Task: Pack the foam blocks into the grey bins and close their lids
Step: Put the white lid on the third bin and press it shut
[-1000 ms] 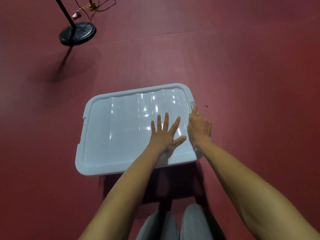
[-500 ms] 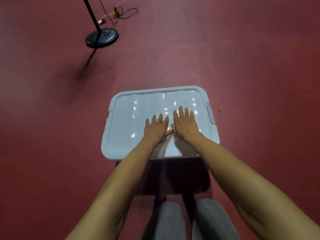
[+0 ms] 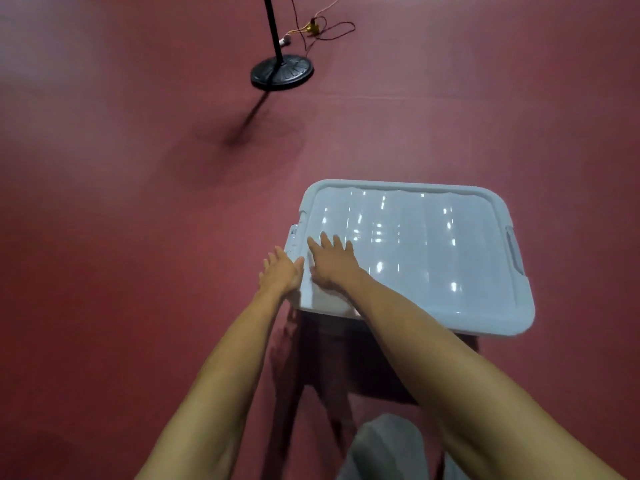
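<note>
— Both hands are spread wide and grip nothing. Our right hand (image 3: 334, 263) lies flat, palm down, on the lid (image 3: 433, 258), near its left end. Our left hand (image 3: 282, 273) is stretched out just beside it, at the lid's left edge.

— Does the left one touch anything?

— Its thumb lies against the rim, and its straight fingers point up toward the clip (image 3: 294, 237) on that side. Whether the tips press the clip we cannot tell. The two hands are almost touching each other.

— And where is the lid?

— It sits on top of the grey bin and covers it whole, so the bin's walls are hidden from us. The lid is pale grey and glossy, with bright spots of light across its ribbed top. It lies a little askew to us, its near right corner lowest in our view. On its right end we see a matching handle (image 3: 515, 252), well apart from both hands.

— What does the bin stand on?

— On the dark red floor (image 3: 138, 237), right in front of us. A deep shadow (image 3: 346, 358) falls between it and our grey trousers (image 3: 384, 445) at the bottom of the view. Our bare forearms reach out over that shadow.

— Anything else about?

— Far beyond the lid, to the left, stands a black stand with a round base (image 3: 282, 72) and a thin pole (image 3: 271, 22) that runs out of the top of the view. Behind the base a tangle of thin wires (image 3: 325, 29) lies on the floor.
</note>
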`<move>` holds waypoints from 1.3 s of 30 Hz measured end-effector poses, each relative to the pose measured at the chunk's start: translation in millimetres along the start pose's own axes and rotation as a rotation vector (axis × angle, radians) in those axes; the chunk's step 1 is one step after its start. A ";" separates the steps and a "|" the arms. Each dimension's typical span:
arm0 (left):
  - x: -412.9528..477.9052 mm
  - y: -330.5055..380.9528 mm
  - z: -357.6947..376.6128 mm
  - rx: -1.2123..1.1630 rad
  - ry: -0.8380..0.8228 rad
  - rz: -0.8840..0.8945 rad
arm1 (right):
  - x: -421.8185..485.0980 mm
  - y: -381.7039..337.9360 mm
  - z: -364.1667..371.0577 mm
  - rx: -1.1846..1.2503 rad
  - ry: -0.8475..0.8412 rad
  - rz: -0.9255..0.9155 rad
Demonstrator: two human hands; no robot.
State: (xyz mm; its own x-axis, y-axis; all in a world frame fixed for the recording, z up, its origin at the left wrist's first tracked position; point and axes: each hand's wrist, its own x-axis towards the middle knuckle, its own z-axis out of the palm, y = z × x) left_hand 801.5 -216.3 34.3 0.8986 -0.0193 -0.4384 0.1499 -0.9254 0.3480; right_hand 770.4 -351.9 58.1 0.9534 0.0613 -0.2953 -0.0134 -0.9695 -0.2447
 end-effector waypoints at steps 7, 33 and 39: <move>25.7 -1.0 1.4 -0.708 -0.097 -0.193 | 32.1 -18.5 33.8 0.100 -0.097 0.087; 11.9 55.5 2.4 0.138 0.416 0.133 | 46.1 -6.1 75.0 -0.296 0.014 0.072; 9.7 56.7 3.9 0.163 0.413 0.141 | 48.2 -6.3 76.6 -0.277 0.024 0.077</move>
State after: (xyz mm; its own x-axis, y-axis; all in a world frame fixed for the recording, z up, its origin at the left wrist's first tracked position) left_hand 817.1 -270.5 46.6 0.9995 -0.0278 -0.0179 -0.0229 -0.9725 0.2317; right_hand 793.3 -324.7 -25.3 0.9596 -0.0171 -0.2809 -0.0060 -0.9992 0.0404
